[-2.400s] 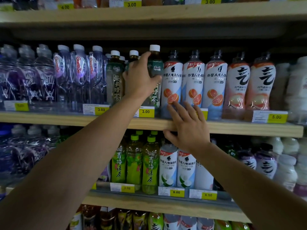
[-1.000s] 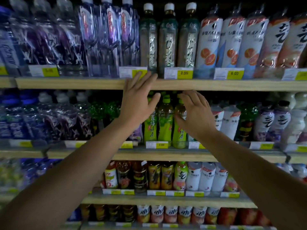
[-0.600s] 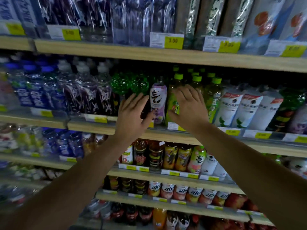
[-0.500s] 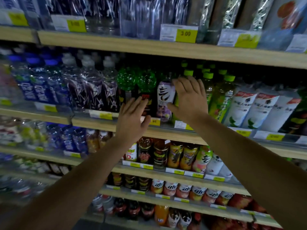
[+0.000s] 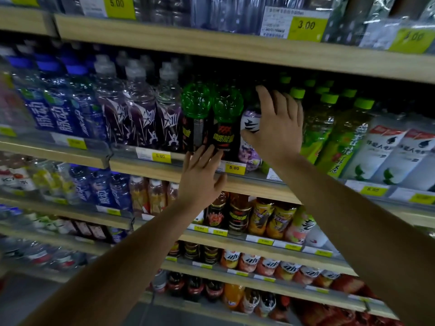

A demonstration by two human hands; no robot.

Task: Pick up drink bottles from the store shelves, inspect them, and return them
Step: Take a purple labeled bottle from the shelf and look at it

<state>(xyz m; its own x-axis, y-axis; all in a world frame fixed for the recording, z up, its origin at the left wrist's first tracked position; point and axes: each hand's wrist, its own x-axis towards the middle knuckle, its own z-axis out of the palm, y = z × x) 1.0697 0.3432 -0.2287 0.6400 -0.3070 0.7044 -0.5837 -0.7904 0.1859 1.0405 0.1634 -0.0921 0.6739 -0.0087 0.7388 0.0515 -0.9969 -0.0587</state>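
A white and purple drink bottle [image 5: 250, 137] stands on the middle shelf [image 5: 164, 170], between the green-topped black bottles [image 5: 223, 123] and the green tea bottles [image 5: 315, 132]. My right hand [image 5: 275, 128] is spread over its front, fingers straight, thumb against the label. Whether the fingers wrap it is hidden. My left hand [image 5: 201, 177] is open with fingers spread, lower down, over the shelf edge beside a yellow price tag [image 5: 234, 167], holding nothing.
Blue-label bottles [image 5: 58, 107] and clear purple-label bottles [image 5: 141, 109] fill the shelf's left. White bottles [image 5: 388, 149] stand at right. Shelves above [image 5: 235, 50] and below [image 5: 235, 241] are packed with bottles. Price tags line every edge.
The view dropped from the upper shelf to this one. My left hand let go of the tea bottle above and came down. My right hand rose onto the white and purple bottle.
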